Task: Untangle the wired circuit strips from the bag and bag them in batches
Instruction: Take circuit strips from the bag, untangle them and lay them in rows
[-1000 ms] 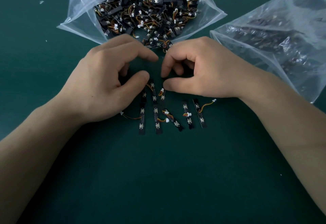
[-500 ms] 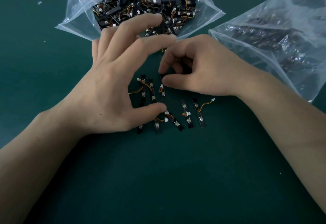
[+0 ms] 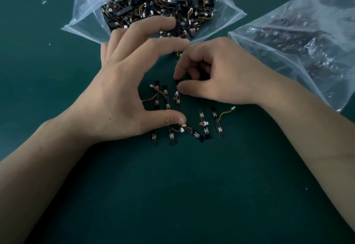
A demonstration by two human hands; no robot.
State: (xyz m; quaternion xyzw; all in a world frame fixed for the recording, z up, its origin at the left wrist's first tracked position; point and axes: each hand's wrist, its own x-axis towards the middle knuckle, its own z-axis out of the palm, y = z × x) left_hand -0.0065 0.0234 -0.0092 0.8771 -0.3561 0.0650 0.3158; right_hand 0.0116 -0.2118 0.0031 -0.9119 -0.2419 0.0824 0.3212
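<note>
Lying loose on the dark green surface [image 3: 192, 186], several black circuit strips with orange wires [image 3: 219, 128] sit between both hands. Right hand [image 3: 221, 74] grip pinches the top end of 1 strip [image 3: 178, 99]. Left hand [image 3: 119, 98] grip is spread wide and holds nothing, thumb across the row. Open clear plastic bag [image 3: 86, 23] full of tangled strips lies just behind, with another clear bag [image 3: 307, 42] at right.

Clear plastic bags: two. The open bag [image 3: 84, 19] holds wired strips [image 3: 163, 0], too many to count; second bag [image 3: 307, 42], contents blurred. Loose black circuit strips with orange wires [image 3: 217, 122] on dark green counter [image 3: 172, 195]: at least six, some partly covered. Hands: two, left hand [image 3: 119, 98] and right hand [image 3: 226, 76]. White specks [image 3: 43, 2]: three.
</note>
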